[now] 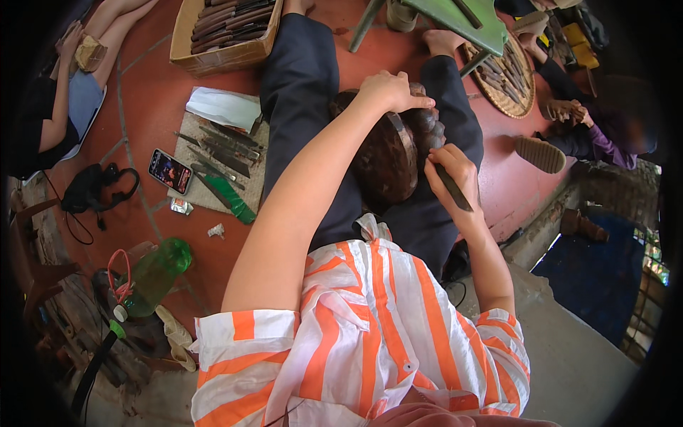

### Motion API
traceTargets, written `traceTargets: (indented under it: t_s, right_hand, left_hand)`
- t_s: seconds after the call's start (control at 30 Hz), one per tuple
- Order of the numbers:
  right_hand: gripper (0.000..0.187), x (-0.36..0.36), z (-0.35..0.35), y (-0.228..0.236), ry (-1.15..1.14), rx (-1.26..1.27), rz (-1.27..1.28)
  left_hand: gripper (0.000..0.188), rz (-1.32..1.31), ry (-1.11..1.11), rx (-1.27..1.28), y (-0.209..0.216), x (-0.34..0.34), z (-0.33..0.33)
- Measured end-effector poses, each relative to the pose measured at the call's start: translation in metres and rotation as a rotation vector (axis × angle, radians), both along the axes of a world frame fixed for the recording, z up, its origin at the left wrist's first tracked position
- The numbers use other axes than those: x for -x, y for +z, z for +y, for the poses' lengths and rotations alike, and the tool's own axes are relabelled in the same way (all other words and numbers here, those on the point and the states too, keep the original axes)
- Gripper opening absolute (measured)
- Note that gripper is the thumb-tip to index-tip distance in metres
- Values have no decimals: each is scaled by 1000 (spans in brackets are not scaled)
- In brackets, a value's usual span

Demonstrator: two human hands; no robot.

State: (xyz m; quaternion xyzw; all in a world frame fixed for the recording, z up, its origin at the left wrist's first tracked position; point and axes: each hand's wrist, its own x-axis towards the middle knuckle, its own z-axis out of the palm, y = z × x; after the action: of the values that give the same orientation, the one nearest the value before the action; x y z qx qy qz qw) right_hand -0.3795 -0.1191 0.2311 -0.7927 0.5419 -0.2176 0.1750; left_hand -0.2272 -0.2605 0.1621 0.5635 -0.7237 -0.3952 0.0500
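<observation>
A dark brown carved wooden piece [389,158], with a broad rounded body and a knobbly part along its right side, lies between my thighs. From above, my left hand [388,94] grips its far end, thumb stretched to the right and the other fingers partly hidden. My right hand [454,174] is closed around a flat, narrow dark hand tool [453,188], whose rear end sticks out toward me. Its working tip is hidden by my fingers, close against the knobbly part of the carving.
To my left, several flat metal tools [228,153] lie on a mat beside a phone [171,171] and a folded white sheet [223,107]. A green bottle [158,279] is nearer. Ahead are a box of tools [226,59], a green stool [466,25] and a round woven tray [527,99]. People sit on both sides.
</observation>
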Motion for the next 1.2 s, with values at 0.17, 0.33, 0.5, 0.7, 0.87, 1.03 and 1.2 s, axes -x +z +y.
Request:
traceTargets:
  t_s: [0.17, 0.33, 0.5, 0.7, 0.87, 1.03, 1.2]
  right_hand:
    - [5, 3, -4, -11, 42, 49, -50]
    - [8, 3, -1, -11, 55, 79, -50]
    - [7, 7, 3, -12, 45, 47, -26]
    - [7, -1, -6, -14, 81, 84, -68]
    - [6, 9, 4, -9, 39, 55, -21]
    - [6, -2, -5, -5, 27, 56, -10]
    - [5, 18, 10, -7, 31, -6, 29]
  left_hand:
    - [105, 8, -48, -6, 2, 1, -1]
    - [101, -3, 24, -1, -1, 2, 0]
    - [106, -7, -49, -4, 0, 0, -1]
    - [101, 11, 16, -7, 2, 1, 1]
    - [103, -9, -29, 19, 0, -1, 0]
    - [104, 0, -33, -24, 4, 0, 0]
    - [105, -4, -23, 6, -1, 0, 0]
